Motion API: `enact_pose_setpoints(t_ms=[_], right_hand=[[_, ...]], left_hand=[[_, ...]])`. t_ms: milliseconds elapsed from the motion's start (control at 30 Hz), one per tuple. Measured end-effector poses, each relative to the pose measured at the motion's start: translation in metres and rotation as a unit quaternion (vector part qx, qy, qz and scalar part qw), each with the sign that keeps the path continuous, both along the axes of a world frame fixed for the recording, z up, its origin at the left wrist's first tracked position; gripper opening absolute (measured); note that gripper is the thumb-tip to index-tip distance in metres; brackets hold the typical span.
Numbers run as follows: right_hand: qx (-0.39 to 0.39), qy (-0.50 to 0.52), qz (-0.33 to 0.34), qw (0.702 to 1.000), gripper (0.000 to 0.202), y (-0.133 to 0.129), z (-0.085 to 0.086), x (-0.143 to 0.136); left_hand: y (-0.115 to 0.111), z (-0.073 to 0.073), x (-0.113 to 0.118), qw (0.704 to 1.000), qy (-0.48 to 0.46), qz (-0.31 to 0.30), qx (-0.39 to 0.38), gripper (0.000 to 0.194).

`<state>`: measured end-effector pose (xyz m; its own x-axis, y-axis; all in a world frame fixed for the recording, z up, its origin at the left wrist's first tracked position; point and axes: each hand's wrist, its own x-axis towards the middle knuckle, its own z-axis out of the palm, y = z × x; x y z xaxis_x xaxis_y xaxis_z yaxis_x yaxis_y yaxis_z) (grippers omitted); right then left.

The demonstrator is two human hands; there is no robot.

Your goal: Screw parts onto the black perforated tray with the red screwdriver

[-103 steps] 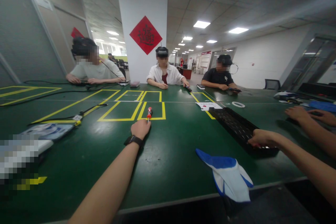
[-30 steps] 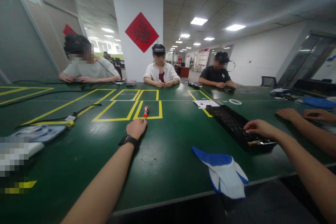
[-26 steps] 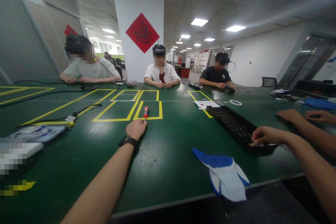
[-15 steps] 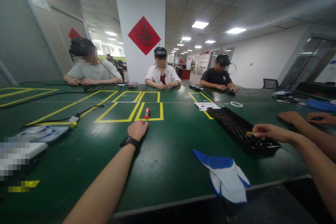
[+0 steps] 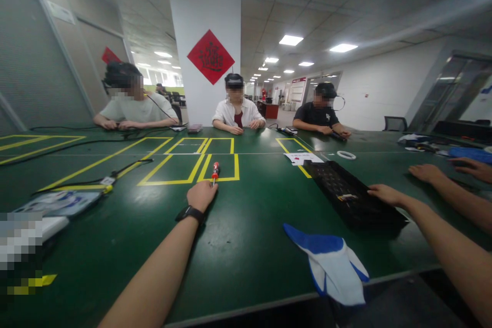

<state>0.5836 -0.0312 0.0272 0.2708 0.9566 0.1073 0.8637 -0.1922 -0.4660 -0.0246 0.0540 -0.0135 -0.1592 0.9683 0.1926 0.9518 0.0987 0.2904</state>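
Note:
A screwdriver (image 5: 216,169) with a red and black handle points away from me over a taped rectangle. My left hand (image 5: 202,196), with a dark watch on the wrist, is closed round the shaft end, so the tip is hidden. To the right lies a long black tray (image 5: 326,177). My right hand (image 5: 384,193) pinches the tray's right rim, thumb side hidden. Inside the tray, left of that hand, rests a small yellow piece (image 5: 347,197) among little parts too small to name. A blue and white glove (image 5: 334,261) lies nearer to me, by the table's front edge.
The green table (image 5: 246,230) bears yellow tape outlines. Behind the black tray are a paper sheet (image 5: 303,158) and a white ring (image 5: 346,155). Cables and a packet (image 5: 63,202) lie left. Three people sit opposite; another person's hands (image 5: 426,173) rest at right.
My right hand has let go of the small yellow piece, which now lies in the tray, and has moved to the tray's right rim. My left hand keeps the screwdriver in place.

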Motion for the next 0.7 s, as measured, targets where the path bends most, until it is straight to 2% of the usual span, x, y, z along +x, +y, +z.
enact_pose_setpoints(t_ms=[100, 200, 267, 367, 433, 533, 600, 700], right_hand=[[-0.084, 0.068, 0.03, 0.994, 0.018, -0.003, 0.012, -0.015], [-0.095, 0.061, 0.059, 0.992, 0.025, 0.001, 0.026, -0.047], [-0.066, 0.011, 0.079, 0.995, 0.027, 0.008, 0.035, -0.082], [-0.029, -0.089, 0.107, 0.99, 0.03, 0.021, 0.039, -0.154], [-0.021, -0.131, 0.117, 0.984, 0.028, 0.031, 0.035, -0.206], [-0.015, -0.129, 0.13, 0.983, 0.027, 0.045, 0.021, -0.274], [-0.013, -0.121, 0.13, 0.984, 0.028, 0.054, 0.009, -0.308], [-0.006, -0.108, 0.125, 0.986, 0.03, 0.064, -0.006, -0.344]], left_hand=[[0.005, -0.003, -0.002, 1.0, -0.015, -0.001, 0.002, 0.041], [0.009, -0.004, -0.004, 1.0, -0.024, 0.0, 0.005, 0.04], [0.01, -0.005, -0.004, 1.0, -0.027, 0.002, 0.008, 0.042], [0.01, -0.005, -0.005, 0.999, -0.039, 0.001, 0.02, 0.044], [0.01, -0.005, -0.007, 0.998, -0.053, 0.001, 0.032, 0.046], [0.011, -0.005, -0.011, 0.995, -0.093, -0.005, 0.043, 0.05], [0.012, -0.006, -0.014, 0.99, -0.126, -0.013, 0.054, 0.051], [0.014, -0.008, -0.017, 0.983, -0.164, -0.013, 0.083, 0.048]])
